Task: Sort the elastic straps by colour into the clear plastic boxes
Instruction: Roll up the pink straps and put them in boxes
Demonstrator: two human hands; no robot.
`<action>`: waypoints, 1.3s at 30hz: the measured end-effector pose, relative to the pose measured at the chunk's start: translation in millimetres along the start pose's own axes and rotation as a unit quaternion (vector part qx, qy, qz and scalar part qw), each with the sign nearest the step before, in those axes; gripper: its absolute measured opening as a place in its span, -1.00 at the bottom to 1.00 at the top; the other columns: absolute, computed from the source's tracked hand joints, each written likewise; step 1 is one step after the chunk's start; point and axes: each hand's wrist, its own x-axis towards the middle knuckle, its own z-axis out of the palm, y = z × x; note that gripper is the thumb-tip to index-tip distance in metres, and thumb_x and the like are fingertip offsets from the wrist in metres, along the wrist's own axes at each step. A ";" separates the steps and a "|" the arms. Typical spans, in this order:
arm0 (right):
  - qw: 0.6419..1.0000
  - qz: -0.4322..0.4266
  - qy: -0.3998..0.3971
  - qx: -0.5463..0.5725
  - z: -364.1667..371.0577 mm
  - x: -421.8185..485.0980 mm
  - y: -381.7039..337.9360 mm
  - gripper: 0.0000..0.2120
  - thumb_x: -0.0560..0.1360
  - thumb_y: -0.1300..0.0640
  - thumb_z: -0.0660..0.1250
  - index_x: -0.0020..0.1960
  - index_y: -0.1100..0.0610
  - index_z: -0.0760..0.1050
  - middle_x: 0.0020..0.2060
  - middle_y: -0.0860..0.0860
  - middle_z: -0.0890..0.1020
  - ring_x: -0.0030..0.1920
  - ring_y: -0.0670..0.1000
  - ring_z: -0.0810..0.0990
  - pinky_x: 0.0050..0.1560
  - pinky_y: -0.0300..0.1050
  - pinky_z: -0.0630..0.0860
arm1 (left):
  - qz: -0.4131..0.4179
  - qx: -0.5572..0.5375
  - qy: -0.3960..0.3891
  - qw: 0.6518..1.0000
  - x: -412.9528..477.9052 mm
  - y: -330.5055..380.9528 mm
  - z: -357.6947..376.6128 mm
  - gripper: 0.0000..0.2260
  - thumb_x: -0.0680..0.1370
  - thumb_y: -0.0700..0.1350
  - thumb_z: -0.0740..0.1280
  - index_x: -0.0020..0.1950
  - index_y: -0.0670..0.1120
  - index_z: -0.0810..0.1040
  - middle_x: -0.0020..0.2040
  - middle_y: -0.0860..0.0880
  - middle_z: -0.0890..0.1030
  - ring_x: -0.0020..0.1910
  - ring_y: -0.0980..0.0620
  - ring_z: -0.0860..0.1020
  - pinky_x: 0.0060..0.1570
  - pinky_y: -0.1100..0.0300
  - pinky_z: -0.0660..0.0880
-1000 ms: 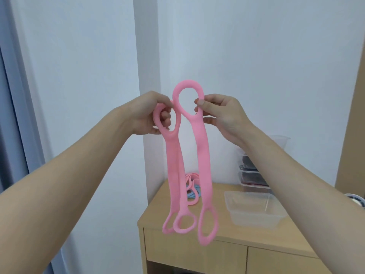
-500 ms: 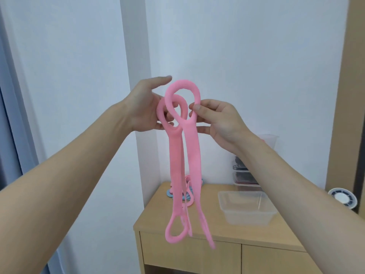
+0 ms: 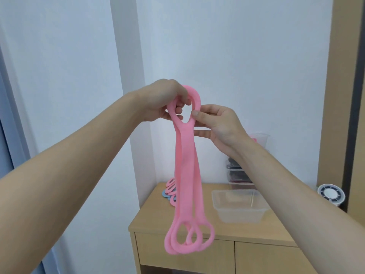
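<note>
You hold several long pink elastic straps with ring-shaped ends (image 3: 187, 175) in the air, high above and to the left of the shallow clear plastic box (image 3: 241, 214). Their top rings are gathered together. Your left hand (image 3: 166, 101) grips those rings with its fingers curled through them, and your right hand (image 3: 219, 123) pinches the rings' right edge between thumb and forefinger. The lower rings dangle free, touching nothing.

The sort looks partly done. The clear box holds nothing, so this pink bunch has not yet gone in. Well to the left of that box, a small heap of pink and blue straps (image 3: 170, 189) waits unsorted on the light wooden table (image 3: 156, 214). Just behind the box stands a stack of clear lidded boxes (image 3: 237, 175) with dark straps inside, which I take for a colour already finished. What remains, by my reading, is to lay this bunch in a box, then work through the heap.
</note>
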 end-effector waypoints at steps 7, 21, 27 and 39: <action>0.991 -0.031 0.049 -0.124 -6.1 -4.0 2.0 -0.85 0.49 0.20 0.51 -0.02 0.16 0.55 -0.12 0.14 0.64 -0.14 0.01 0.64 -0.11 -0.05 0.63 | 0.042 0.058 0.078 0.994 4.8 15.1 18.6 -0.85 0.45 -0.31 0.19 -0.20 -0.20 0.55 -0.17 -0.08 0.54 -0.42 0.03 0.40 -0.24 0.13 0.55; 0.950 0.048 -0.011 -0.307 -19.7 -63.2 83.1 -0.95 0.51 0.14 0.45 -0.06 0.11 0.63 -0.18 0.04 0.69 -0.22 -0.06 0.62 -0.05 0.06 0.61 | 0.030 0.065 0.119 0.990 14.2 22.2 28.1 -0.80 0.41 -0.31 0.15 -0.20 -0.18 0.57 -0.15 -0.09 0.55 -0.40 0.01 0.41 -0.10 0.05 0.64; 0.968 0.073 -0.031 -0.238 -27.6 -70.7 87.1 -0.92 0.53 0.29 0.43 0.02 0.26 0.61 -0.05 0.21 0.68 -0.15 0.16 0.72 -0.08 0.14 0.67 | 0.019 0.074 0.130 0.989 12.8 20.9 25.0 -0.80 0.43 -0.31 0.14 -0.21 -0.17 0.56 -0.20 -0.08 0.53 -0.41 0.01 0.41 -0.10 0.05 0.65; 0.942 0.197 -0.211 -0.170 -33.0 -81.6 98.5 -0.75 0.60 0.33 0.32 0.26 0.32 0.57 0.15 0.31 0.63 0.02 0.24 0.68 -0.06 0.03 0.66 | -0.001 0.063 0.130 0.990 10.6 17.8 21.3 -0.80 0.44 -0.33 0.14 -0.22 -0.18 0.55 -0.19 -0.08 0.54 -0.43 0.02 0.40 -0.05 0.04 0.64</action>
